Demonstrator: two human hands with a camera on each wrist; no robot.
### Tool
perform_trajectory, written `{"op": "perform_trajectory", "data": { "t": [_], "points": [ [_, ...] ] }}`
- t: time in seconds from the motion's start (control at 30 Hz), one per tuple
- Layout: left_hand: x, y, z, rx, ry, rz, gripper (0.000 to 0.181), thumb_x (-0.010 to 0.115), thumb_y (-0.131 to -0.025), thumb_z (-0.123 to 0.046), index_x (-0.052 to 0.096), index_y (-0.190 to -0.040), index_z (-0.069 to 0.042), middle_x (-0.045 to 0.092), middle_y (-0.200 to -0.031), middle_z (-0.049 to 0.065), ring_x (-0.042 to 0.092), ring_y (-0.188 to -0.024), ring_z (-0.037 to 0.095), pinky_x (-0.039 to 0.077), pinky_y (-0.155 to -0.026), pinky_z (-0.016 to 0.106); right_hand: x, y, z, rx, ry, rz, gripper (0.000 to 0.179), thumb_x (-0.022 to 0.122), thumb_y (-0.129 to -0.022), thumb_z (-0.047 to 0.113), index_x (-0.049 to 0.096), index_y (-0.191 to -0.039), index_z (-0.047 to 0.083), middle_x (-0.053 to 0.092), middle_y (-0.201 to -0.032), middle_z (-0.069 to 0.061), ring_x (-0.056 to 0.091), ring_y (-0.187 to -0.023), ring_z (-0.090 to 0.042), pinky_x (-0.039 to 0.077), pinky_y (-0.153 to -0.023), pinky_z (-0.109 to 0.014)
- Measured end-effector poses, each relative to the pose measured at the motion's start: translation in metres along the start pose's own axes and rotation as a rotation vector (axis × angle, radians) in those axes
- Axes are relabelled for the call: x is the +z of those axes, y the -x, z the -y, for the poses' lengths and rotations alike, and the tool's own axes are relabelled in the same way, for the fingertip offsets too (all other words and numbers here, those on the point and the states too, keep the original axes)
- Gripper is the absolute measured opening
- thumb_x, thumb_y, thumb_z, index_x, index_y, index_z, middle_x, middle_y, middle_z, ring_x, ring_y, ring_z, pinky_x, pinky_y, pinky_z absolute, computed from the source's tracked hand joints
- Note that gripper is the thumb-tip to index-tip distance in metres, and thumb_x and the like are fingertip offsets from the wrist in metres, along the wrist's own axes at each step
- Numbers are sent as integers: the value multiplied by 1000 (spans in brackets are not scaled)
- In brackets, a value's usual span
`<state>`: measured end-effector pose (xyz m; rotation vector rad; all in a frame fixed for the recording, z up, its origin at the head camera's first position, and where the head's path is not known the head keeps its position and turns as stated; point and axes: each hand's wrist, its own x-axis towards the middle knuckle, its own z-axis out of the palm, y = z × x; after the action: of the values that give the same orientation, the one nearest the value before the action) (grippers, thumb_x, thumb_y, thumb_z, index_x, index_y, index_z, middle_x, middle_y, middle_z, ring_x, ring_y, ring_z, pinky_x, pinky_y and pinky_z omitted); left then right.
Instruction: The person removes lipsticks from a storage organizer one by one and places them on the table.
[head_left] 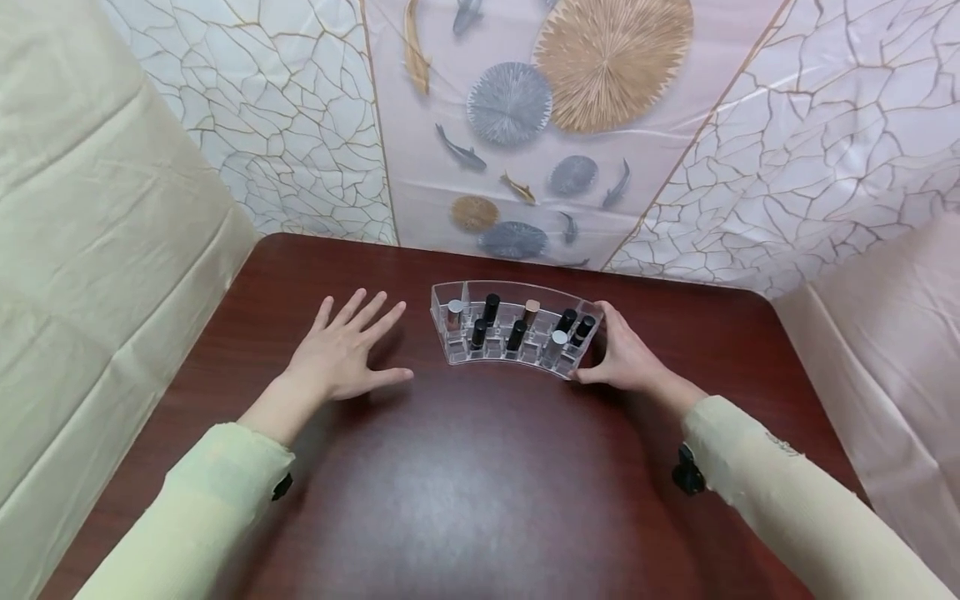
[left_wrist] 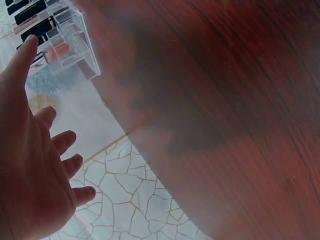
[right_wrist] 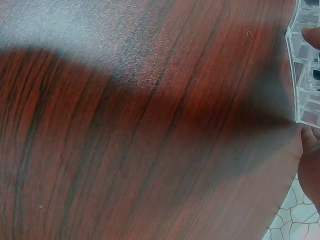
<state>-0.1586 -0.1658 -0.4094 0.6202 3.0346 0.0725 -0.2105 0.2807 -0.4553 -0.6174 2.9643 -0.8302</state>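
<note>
A clear, curved acrylic lipstick organizer (head_left: 517,291) stands on the table, holding several upright tubes. Among them are black lipsticks (head_left: 491,309), a rose-gold one (head_left: 531,312) and silver-capped ones (head_left: 455,314). My right hand (head_left: 628,357) grips the organizer's right end, thumb at the front corner and fingers at the back. In the right wrist view only part of that hand and the organizer's edge (right_wrist: 295,75) show. My left hand (head_left: 339,354) is spread to the left of the organizer, apart from it and holding nothing. Its spread fingers appear in the left wrist view too.
The dark red wood-grain table (head_left: 465,483) reaches back to a patterned cloth backdrop (head_left: 300,117) with lily pads and fish. Pale cloth walls (head_left: 82,242) flank it on the left and right. Small black objects (head_left: 687,471) sit at both sleeve cuffs.
</note>
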Motion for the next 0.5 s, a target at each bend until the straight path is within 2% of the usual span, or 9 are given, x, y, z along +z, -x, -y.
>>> {"op": "perform_trajectory", "data": {
  "t": [0.13, 0.33, 0.5],
  "points": [
    [2, -2, 0, -3, 3, -2, 98, 39, -77, -85, 5, -154, -37, 9, -162, 1, 2, -149, 28, -1, -114, 60, -1, -1, -1, -1, 8, -2, 118, 92, -56, 36, 21, -143, 2, 40, -132, -20, 42, -119, -29, 37, -99, -47],
    [5, -4, -1, 2, 41, 15, 97, 41, -78, -84, 5, -154, -36, 8, -162, 2, 0, -149, 30, -2, -114, 61, -1, 1, 0, 41, 17, 21, 119, 92, -56, 38, 20, -144, 4, 39, -132, -18, 41, -120, -28, 38, -101, -46],
    [5, -6, -3, 1, 64, 23, 97, 41, -79, -83, 5, -155, -34, 7, -162, 4, 1, -149, 31, -2, -113, 61, -3, 0, 0, 49, 32, 28, 120, 91, -56, 38, 18, -144, 3, 38, -134, -21, 41, -121, -31, 38, -101, -48]
  ]
}}
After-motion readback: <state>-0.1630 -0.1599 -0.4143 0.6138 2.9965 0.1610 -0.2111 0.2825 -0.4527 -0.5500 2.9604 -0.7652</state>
